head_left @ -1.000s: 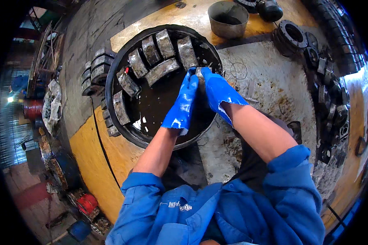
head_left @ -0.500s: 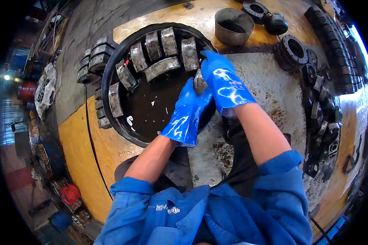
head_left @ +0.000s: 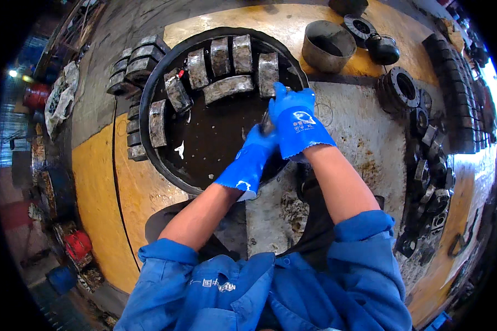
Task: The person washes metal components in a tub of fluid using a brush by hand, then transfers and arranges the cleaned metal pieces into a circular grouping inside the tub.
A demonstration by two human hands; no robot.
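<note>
A round black basin (head_left: 147, 144) of dark liquid lies in front of me, with several curved metal blocks (head_left: 229, 88) along its left and far sides. Both my hands wear blue rubber gloves at the basin's right side. My left hand (head_left: 254, 149) has its fingers closed around the near side of another curved metal block (head_left: 267, 124), mostly hidden between the gloves. Over its far right side, my right hand (head_left: 297, 117) bends its fingers down, close to an upright block (head_left: 268, 74). The fingers' undersides are hidden.
More curved blocks (head_left: 144, 63) are stacked on the floor left of the basin. Beyond its right side stand a metal drum (head_left: 328, 47) and a flanged ring (head_left: 401, 87). Dark metal parts (head_left: 425, 171) line the right side. A black cable (head_left: 119, 193) crosses the yellow floor.
My right hand has drawn back toward me from the basin's far right rim, its fingers now more bent. The left hand has come slightly nearer. The whole view has shifted a little.
</note>
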